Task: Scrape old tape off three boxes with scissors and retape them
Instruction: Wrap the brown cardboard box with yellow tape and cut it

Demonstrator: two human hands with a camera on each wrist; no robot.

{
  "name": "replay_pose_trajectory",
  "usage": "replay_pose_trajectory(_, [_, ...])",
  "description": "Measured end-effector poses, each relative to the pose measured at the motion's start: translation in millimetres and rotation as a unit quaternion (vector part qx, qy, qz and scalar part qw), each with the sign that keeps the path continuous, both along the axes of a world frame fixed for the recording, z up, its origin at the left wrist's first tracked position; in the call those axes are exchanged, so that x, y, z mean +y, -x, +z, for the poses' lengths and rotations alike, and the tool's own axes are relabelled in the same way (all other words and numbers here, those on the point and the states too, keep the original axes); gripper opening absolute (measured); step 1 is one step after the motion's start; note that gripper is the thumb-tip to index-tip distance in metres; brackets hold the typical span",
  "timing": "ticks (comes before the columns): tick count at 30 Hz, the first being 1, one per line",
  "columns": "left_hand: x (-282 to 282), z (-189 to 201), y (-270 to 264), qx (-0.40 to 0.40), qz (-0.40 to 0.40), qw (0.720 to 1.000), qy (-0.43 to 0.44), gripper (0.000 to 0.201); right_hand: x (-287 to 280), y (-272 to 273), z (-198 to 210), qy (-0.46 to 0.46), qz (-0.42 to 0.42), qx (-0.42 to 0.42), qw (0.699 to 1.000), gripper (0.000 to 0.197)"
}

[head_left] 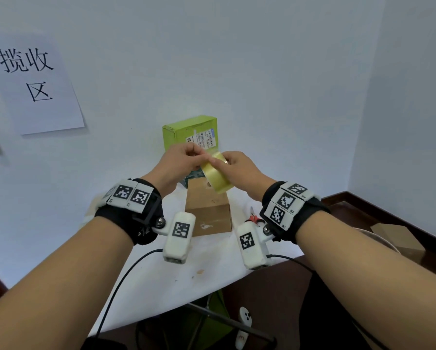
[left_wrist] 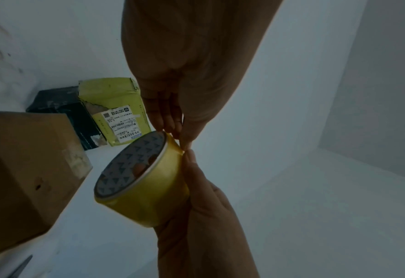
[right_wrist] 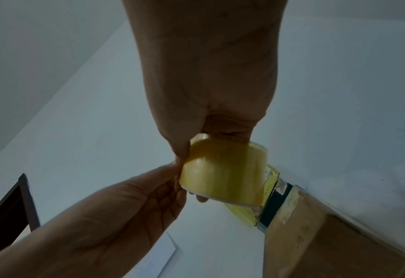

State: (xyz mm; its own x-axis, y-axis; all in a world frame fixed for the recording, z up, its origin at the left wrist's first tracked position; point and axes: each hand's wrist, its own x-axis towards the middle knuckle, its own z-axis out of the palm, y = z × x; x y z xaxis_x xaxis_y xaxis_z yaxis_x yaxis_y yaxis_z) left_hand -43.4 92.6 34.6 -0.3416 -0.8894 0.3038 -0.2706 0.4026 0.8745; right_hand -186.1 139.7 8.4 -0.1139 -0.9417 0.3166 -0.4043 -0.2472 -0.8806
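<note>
Both hands pinch glossy yellow tape roll (head_left: 215,176); left hand (head_left: 180,164); right hand (head_left: 239,168).

Your bare forearms wear black wrist straps (head_left: 126,218) tiled with white square-code tags (head_left: 132,194); white cameras (head_left: 179,236) hang beneath, trailing black cables (head_left: 116,291).

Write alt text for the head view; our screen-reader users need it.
A right hand holds a yellowish roll of clear packing tape while the left hand picks at its edge, above a brown cardboard box. A green labelled box and red-handled scissors lie nearby.
</note>
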Motion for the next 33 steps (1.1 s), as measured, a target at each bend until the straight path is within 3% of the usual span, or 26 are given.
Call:
replay_pose_trajectory(7, [3,-5,-6,-0.016,0.023,0.999,0.032,0.010,4,-7,10,-0.071,-0.006,0.081,0.994,0.060])
replay_pose_trajectory(12, [5,-13,-6,-0.019,0.020,0.999,0.029,0.011,10,-4,21,-0.130,-0.035,0.177,0.975,0.047])
replay_pose_trajectory(15, [4,-17,-5,-0.033,0.018,0.999,0.030,0.010,11,-4,21,-0.144,-0.029,0.190,0.971,0.042])
replay_pose_trajectory(22, [8,-33,-1,-0.071,0.019,0.996,0.047,0.006,17,2,0,-0.224,-0.041,0.264,0.937,0.046])
replay_pose_trajectory(24, [8,-40,-1,-0.073,0.022,0.996,0.045,0.006,16,4,-8,-0.254,-0.037,0.240,0.936,0.052])
replay_pose_trajectory(27, [4,-47,-3,-0.061,0.009,0.998,0.017,0.007,16,7,-22,-0.273,-0.021,0.101,0.957,0.057])
replay_pose_trajectory(30, [1,-56,-8,-0.076,0.009,0.997,-0.006,0.011,22,8,-37,-0.250,0.002,-0.034,0.968,0.034])
replay_pose_trajectory(33, [3,-63,-6,-0.087,0.005,0.996,-0.013,0.013,25,10,-48,-0.251,-0.016,-0.050,0.967,0.021])
